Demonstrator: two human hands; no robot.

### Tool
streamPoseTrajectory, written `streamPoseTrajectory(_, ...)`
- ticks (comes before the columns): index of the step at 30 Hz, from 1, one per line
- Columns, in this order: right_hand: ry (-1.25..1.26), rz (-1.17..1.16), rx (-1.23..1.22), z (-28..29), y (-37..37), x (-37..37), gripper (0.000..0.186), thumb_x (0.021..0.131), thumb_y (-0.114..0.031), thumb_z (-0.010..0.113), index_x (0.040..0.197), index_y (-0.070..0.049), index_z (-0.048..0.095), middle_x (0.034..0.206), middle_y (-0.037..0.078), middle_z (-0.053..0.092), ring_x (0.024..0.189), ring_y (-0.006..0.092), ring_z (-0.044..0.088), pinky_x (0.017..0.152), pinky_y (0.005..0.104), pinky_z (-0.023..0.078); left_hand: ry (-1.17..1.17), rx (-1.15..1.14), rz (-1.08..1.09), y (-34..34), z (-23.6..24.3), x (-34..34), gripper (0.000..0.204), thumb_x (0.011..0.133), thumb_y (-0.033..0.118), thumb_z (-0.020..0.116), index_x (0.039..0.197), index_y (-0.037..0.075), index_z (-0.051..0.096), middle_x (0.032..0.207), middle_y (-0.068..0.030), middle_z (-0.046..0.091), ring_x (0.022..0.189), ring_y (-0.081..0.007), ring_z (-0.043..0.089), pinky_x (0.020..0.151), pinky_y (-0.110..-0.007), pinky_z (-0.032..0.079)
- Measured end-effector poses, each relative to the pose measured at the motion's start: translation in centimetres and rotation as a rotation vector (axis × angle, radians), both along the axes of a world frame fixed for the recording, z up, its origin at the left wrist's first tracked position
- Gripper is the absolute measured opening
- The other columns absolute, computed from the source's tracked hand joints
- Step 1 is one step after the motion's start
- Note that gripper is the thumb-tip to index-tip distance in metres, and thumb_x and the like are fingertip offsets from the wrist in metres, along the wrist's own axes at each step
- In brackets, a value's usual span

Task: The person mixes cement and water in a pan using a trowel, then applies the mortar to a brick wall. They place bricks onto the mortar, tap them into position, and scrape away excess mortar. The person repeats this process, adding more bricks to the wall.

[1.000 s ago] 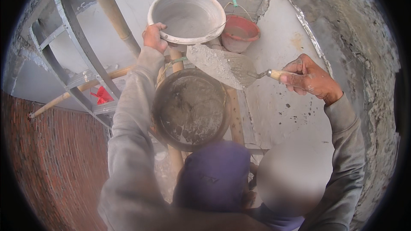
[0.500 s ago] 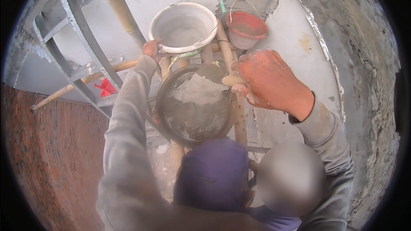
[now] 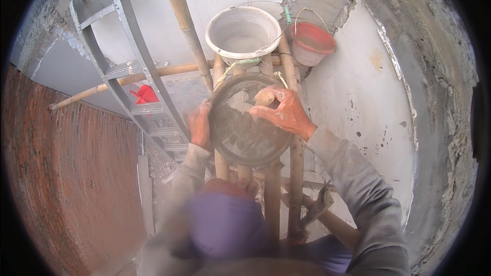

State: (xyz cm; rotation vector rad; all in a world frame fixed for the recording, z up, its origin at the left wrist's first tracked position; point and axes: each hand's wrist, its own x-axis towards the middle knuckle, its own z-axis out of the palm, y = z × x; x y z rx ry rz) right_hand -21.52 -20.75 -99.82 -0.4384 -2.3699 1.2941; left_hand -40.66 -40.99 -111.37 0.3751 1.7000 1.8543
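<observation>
**Mortar pan held on bamboo scaffold, both hands at its rim**

A round metal pan (image 3: 248,120) sits in the middle of the bamboo scaffold (image 3: 294,174), tilted toward the viewer. A thin smear of grey mortar (image 3: 236,103) clings to its upper inside; the remainder of the pan looks scraped, coated only with a grey film. Beyond it, at the scaffold's far edge, a white bucket (image 3: 243,33) rests on the poles; its inside is grey-stained, and any contents cannot be made out. Just beside it to the right hangs a red bucket (image 3: 312,43) with a wire handle, its inside hidden.

The left hand (image 3: 199,125) is clenched on the pan's left rim, fingers wrapped over the edge. The right hand (image 3: 286,112) reaches over the pan's upper right rim, fingers curled around a pale wooden handle (image 3: 264,95) whose working end is hidden, with the fingertips spread down into the pan.
</observation>
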Motion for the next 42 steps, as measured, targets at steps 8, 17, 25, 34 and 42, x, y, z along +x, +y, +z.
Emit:
streamPoseTrajectory(8,0.296,-0.123,-0.316,-5.2,-4.7,-3.9,0.031,0.099,-0.021,0.075,0.076,-0.002,0.064,0.078,0.006,0.064,0.07,0.0156,0.055,0.068,0.0365,0.045,0.616,-0.458,0.375,0.3,0.9,6.3,0.068,0.101,0.029,0.067,0.158,-0.005,0.051,0.167,-0.0285,0.042,0.155,-0.0419,0.042,0.126,-0.048,0.036)
streamPoseTrajectory(17,0.358,0.085,-0.198,8.9,-1.5,-1.9,0.046,0.099,-0.027,0.079,0.067,-0.007,0.053,0.06,-0.001,0.049,0.06,0.0107,0.045,0.059,0.0339,0.039,0.646,-0.511,0.251,1.2,1.4,5.7,0.062,0.102,0.025,0.059,0.157,-0.003,0.054,0.157,-0.0303,0.056,0.152,-0.048,0.046,0.126,-0.052,0.035)
streamPoseTrajectory(25,0.431,-0.043,-0.114,1.3,-4.0,-7.1,0.041,0.097,-0.017,0.072,0.065,-0.005,0.05,0.057,0.0,0.05,0.053,0.0111,0.049,0.052,0.0326,0.038,0.631,-0.393,0.282,0.6,0.0,5.4,0.052,0.103,0.014,0.052,0.15,-0.006,0.06,0.144,-0.0299,0.065,0.135,-0.0454,0.061,0.117,-0.049,0.046)
streamPoseTrajectory(34,0.283,0.08,-0.277,1.4,-1.5,-2.0,0.04,0.098,-0.019,0.072,0.067,-0.004,0.052,0.06,0.002,0.05,0.053,0.014,0.047,0.054,0.0349,0.041,0.776,-0.544,0.322,0.8,-0.2,5.2,0.047,0.1,0.01,0.054,0.144,-0.004,0.065,0.135,-0.0241,0.066,0.129,-0.0409,0.062,0.11,-0.048,0.049)
streamPoseTrajectory(42,0.66,-0.299,-0.307,8.0,0.4,-6.3,0.045,0.101,-0.023,0.074,0.066,-0.006,0.052,0.055,0.003,0.053,0.049,0.0133,0.052,0.048,0.0348,0.041,0.7,-0.467,0.34,1.0,-0.1,5.7,0.044,0.102,0.01,0.053,0.142,-0.003,0.065,0.133,-0.0254,0.066,0.127,-0.0431,0.062,0.108,-0.048,0.05)
